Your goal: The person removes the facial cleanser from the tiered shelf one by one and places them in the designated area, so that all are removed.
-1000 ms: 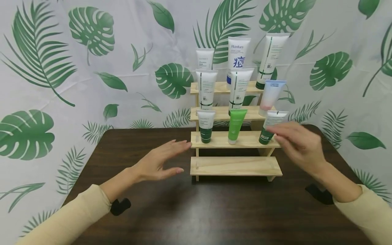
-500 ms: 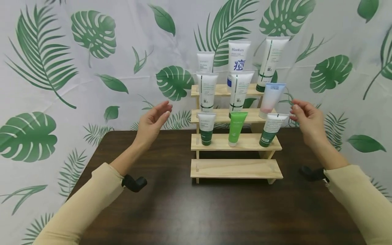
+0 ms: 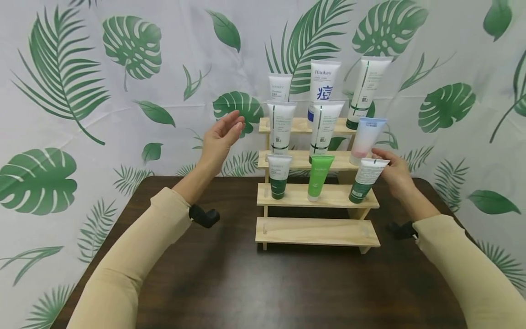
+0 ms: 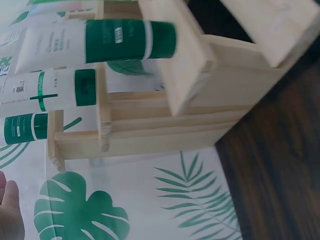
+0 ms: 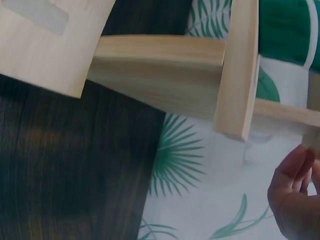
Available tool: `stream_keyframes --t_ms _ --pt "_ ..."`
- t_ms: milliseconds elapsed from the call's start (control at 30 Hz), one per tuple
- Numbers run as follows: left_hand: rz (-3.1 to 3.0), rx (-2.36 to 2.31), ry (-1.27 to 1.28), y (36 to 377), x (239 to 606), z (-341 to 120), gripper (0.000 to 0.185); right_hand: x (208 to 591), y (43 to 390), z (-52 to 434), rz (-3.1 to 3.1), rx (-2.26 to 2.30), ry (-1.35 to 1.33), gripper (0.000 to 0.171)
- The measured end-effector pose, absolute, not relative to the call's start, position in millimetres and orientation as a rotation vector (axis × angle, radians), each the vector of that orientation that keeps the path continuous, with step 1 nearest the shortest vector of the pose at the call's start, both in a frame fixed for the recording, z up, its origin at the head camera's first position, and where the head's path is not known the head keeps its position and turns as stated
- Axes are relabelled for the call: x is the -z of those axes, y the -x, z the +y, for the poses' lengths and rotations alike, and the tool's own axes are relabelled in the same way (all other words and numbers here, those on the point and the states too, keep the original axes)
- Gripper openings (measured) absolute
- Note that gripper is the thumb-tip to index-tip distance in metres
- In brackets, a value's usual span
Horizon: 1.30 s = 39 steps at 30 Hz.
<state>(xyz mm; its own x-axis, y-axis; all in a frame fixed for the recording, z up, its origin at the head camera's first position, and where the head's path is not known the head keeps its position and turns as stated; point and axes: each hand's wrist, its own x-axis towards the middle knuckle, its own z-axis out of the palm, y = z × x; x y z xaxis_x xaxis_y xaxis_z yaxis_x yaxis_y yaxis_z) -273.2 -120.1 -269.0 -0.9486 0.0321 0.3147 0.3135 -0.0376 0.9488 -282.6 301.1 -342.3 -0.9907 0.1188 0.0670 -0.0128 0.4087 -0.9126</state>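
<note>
A stepped wooden rack (image 3: 316,230) stands on a dark table (image 3: 263,283), with several cosmetic tubes upright on its upper three steps. My left hand (image 3: 223,132) is raised, fingers relaxed and holding nothing, just left of the rack beside a tall white tube (image 3: 281,128). My right hand (image 3: 390,171) sits at the rack's right end. Its fingers are at the top edge of a white tube with a dark green cap (image 3: 363,180); no grip shows. The right wrist view shows the right hand (image 5: 292,200) loosely curved and holding nothing, beside the rack (image 5: 160,65).
A green tube (image 3: 319,176) and a small white tube (image 3: 278,178) share the third step. A pink-and-blue tube (image 3: 366,137) stands above my right hand. The lowest step is bare. A leaf-print cloth (image 3: 82,91) hangs close behind the rack.
My left hand rose from low over the table to the second step's height. My right hand left the white green-capped tube, lifted to the right, then came back to its top edge.
</note>
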Motion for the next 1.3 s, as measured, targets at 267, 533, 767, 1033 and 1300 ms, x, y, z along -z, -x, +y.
stream_keyframes --t_ms 267,533,767,1033,1300 --pt "-1.971 2.152 0.32 301 252 -106 0.045 346 286 300 -2.626 -1.652 0.15 0.058" --pt "-1.917 2.156 0.309 321 239 -103 0.045 352 286 292 -2.592 -1.818 0.184 0.063" --pt "-1.938 2.115 0.401 334 229 -91 0.047 348 285 298 -2.581 -1.844 0.171 0.065" --pt "-1.985 2.108 0.451 346 229 -75 0.051 349 284 304 -2.584 -1.866 0.146 0.067" --pt "-1.996 2.069 0.486 353 231 -66 0.053 350 285 303 -2.604 -1.843 0.12 0.065"
